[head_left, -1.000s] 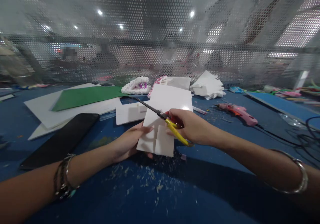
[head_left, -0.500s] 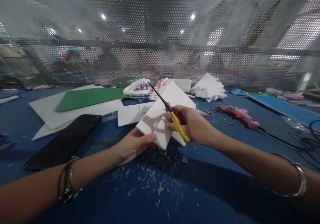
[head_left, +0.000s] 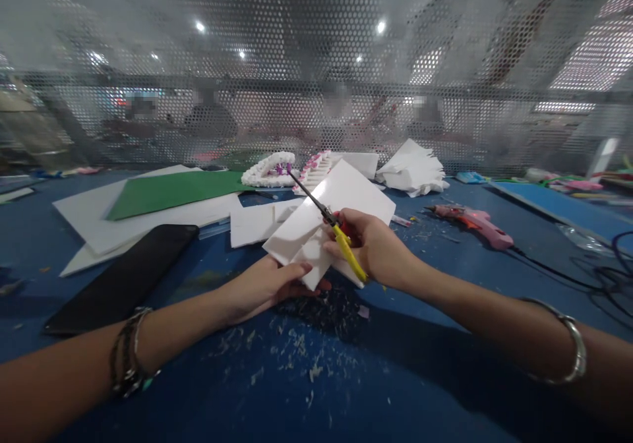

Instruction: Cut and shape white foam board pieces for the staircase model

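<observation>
Between my hands is a white foam board [head_left: 346, 189], tilted up off the table, with a smaller white piece [head_left: 312, 256] in front of it. My left hand [head_left: 277, 279] grips the lower left edge of these white pieces, thumb on top and fingers beneath. My right hand [head_left: 368, 242] has yellow-handled scissors [head_left: 349, 248] in it, their dark blades together and pointing to the upper left across the board. Its fingertips also touch the smaller piece. The lower edges of the pieces are partly hidden by the fingers.
A pink glue gun [head_left: 472, 224] with a cable lies at right, near a blue board [head_left: 568, 209]. At left are a black phone-like slab [head_left: 128, 275], a green sheet [head_left: 178, 192] and white sheets [head_left: 79, 209]. White-and-pink models [head_left: 270, 171] stand behind. Scraps [head_left: 301, 357] litter the blue table.
The white board has tilted and shines more now. The hands and scissors have shifted slightly left, and more of my left fingertips show under the pieces.
</observation>
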Demonstrator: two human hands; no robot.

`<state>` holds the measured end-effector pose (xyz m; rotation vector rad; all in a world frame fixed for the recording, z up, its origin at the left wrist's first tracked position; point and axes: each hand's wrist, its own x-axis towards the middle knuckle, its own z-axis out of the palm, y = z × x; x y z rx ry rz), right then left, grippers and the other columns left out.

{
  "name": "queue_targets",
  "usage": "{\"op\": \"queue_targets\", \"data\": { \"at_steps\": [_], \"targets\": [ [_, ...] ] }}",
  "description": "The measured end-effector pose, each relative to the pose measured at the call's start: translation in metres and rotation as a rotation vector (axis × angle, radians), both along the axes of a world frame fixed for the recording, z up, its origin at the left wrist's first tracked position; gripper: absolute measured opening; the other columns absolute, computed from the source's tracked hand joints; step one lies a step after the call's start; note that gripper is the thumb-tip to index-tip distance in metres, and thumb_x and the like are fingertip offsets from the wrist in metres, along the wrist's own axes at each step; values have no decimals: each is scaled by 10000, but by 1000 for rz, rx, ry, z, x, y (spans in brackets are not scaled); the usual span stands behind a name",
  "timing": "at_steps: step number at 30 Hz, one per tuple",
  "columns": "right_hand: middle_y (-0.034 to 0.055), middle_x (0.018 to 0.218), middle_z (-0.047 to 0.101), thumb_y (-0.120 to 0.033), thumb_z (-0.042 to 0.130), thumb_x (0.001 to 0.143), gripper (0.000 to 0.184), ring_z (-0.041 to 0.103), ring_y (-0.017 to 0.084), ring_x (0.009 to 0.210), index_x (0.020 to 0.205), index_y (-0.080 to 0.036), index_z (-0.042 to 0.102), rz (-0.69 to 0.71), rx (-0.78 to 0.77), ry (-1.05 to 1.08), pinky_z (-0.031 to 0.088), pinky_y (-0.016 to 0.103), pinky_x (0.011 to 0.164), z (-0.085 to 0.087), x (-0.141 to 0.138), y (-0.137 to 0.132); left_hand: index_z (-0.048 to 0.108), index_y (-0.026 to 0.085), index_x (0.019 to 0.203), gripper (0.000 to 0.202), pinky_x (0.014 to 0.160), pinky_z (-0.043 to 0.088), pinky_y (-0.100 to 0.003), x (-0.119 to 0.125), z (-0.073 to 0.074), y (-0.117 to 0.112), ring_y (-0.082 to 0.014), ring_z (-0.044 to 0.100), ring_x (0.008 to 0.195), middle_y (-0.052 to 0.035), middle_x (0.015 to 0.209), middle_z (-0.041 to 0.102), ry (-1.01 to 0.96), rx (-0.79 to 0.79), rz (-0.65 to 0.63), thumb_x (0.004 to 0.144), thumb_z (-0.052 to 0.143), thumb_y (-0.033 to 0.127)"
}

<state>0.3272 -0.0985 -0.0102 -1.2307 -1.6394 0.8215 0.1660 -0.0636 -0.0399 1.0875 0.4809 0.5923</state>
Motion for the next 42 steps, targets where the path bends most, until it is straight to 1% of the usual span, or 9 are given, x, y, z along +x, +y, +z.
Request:
{"op": "queue_targets", "data": {
  "at_steps": [3, 7, 11, 15, 22, 26, 34, 39, 42],
  "targets": [
    [-40, 646, 433, -127, 533, 601, 152, 406, 87, 578, 714, -174, 442, -5, 22, -68, 355, 230, 544, -5, 3, 2, 596, 130, 804, 250, 562, 475, -223, 1, -4, 2, -124, 588, 556, -30, 671, 623, -14, -11, 13, 593, 693, 222],
    [-48, 624, 393, -99, 509, 607, 164, 370, 82, 562, 733, -175, 436, -9, 43, -138, 329, 219, 502, -9, 4, 4, 585, 141, 824, 248, 528, 448, -220, 3, -5, 3, -115, 576, 513, -18, 685, 621, -17, -1, 37, 589, 661, 171],
    [-53, 606, 363, -113, 527, 619, 165, 332, 76, 540, 728, -176, 421, -50, 69, -223, 313, 209, 469, -5, 2, 0, 577, 128, 800, 216, 501, 415, -217, 5, -4, 1, -109, 554, 487, -18, 639, 609, 19, -2, 116, 586, 605, 128],
    [-57, 577, 339, -160, 544, 645, 153, 303, 72, 513, 698, -177, 401, -99, 88, -314, 298, 208, 444, 0, 0, -4, 581, 121, 756, 186, 476, 390, -199, 7, -3, 0, -100, 544, 488, -13, 608, 603, 59, -7, 149, 571, 580, 110],
    [-56, 595, 338, -148, 545, 651, 164, 294, 70, 516, 708, -184, 394, -72, 89, -275, 295, 206, 450, 0, -3, -5, 582, 123, 729, 202, 496, 406, -210, 2, 0, 1, -108, 545, 495, -18, 591, 606, 78, -70, 126, 527, 580, 118],
    [-62, 584, 327, -169, 557, 649, 183, 283, 68, 507, 681, -191, 378, -49, 77, -274, 276, 206, 439, 2, -8, -9, 595, 113, 708, 233, 484, 397, -210, 0, 1, 1, -116, 540, 475, -31, 560, 613, 102, -48, 78, 483, 538, 132],
    [-47, 606, 386, -201, 567, 649, 178, 365, 82, 531, 742, -184, 416, -33, 23, -232, 320, 223, 479, 2, -10, -10, 563, 122, 639, 127, 417, 354, -203, 7, 3, -6, -97, 477, 392, -3, 461, 556, 124, 49, 175, 534, 546, 192],
    [-56, 567, 366, -221, 583, 634, 188, 328, 73, 491, 695, -185, 409, -104, 59, -329, 292, 220, 439, 5, -11, -10, 549, 141, 696, 158, 493, 395, -195, 9, 4, -9, -88, 488, 468, 16, 531, 560, 33, 56, 256, 538, 555, 143],
    [-57, 568, 361, -201, 574, 634, 177, 313, 72, 490, 683, -186, 404, -96, 73, -338, 289, 215, 433, 6, -10, -11, 543, 145, 703, 157, 423, 370, -194, 9, 4, -10, -86, 464, 408, 18, 499, 542, 50, 61, 231, 548, 555, 166]
  ]
}}
